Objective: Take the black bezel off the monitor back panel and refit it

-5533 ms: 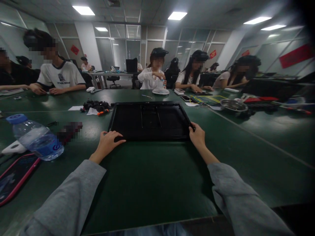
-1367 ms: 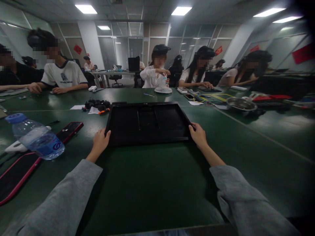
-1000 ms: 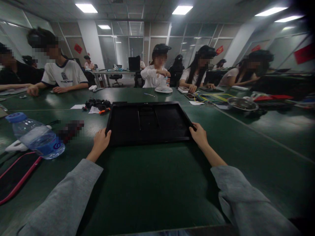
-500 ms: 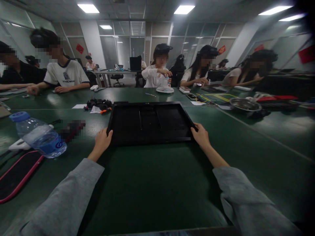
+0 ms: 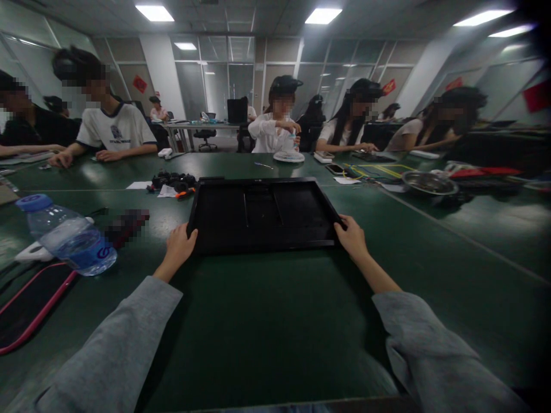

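Note:
A flat black rectangular panel [image 5: 262,212] with raised edges lies on the green table [image 5: 267,327] in front of me. My left hand [image 5: 179,245] grips its near left corner, fingers curled over the edge. My right hand [image 5: 353,236] grips the near right corner the same way. Both arms wear grey sleeves. The panel's near edge seems to rest on the table.
A water bottle [image 5: 64,235] lies at my left beside a pink-edged tablet [image 5: 30,307] and a phone [image 5: 127,225]. Black parts [image 5: 172,182] sit past the panel's far left corner. A metal bowl [image 5: 428,183] stands at right. Several people sit around the table's far side.
Since 5.5 s ago my left hand has shifted from lying flat on the panel's near edge to gripping its left corner. Over the last second the hands and panel stay put.

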The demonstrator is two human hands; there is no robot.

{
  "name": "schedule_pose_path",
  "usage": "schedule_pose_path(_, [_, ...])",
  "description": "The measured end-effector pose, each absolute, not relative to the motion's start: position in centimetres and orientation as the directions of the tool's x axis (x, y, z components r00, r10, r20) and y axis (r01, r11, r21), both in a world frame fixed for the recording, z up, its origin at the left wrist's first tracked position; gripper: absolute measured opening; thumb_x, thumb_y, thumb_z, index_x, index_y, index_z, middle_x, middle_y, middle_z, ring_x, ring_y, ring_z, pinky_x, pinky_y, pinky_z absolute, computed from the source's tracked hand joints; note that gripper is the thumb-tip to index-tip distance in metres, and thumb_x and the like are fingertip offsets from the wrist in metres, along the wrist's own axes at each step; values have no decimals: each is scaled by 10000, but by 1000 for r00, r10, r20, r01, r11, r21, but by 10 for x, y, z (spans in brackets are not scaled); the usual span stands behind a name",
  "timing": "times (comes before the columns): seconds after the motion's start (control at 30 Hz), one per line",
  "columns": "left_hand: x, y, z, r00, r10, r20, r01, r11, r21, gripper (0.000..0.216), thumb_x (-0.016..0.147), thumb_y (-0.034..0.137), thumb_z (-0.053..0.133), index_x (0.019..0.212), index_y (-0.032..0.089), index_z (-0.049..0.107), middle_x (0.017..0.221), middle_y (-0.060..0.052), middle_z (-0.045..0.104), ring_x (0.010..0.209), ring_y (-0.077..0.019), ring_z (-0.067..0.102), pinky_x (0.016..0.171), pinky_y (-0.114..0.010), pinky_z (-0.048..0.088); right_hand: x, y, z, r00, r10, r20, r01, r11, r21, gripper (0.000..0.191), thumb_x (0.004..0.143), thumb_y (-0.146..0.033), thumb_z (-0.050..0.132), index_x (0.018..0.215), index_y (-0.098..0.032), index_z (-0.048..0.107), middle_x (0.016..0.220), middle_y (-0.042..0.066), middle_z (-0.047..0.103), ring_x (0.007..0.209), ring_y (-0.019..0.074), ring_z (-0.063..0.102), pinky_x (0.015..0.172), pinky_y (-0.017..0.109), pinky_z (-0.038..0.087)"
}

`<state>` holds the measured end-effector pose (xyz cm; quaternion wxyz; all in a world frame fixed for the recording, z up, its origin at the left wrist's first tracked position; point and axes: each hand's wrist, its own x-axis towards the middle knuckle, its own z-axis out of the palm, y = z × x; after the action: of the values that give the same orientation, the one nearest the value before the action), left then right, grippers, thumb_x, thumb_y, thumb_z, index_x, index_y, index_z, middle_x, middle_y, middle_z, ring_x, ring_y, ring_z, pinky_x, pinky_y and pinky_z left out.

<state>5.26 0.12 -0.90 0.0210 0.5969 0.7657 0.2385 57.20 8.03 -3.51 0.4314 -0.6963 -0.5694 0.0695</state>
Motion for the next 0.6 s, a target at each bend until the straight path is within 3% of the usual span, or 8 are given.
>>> schedule_pose_path(0.6, [49, 4, -13, -287, 921, 264, 903, 167, 396, 507, 982, 380, 428, 1369, 79, 556, 1330, -209, 636, 1248, -352, 585, 1050, -492, 459, 570, 77, -31, 363, 858, 364, 729, -19, -684, 464, 888, -284, 560, 1323, -143, 635, 1230, 177, 698, 1180, 309, 649, 1026, 474, 489])
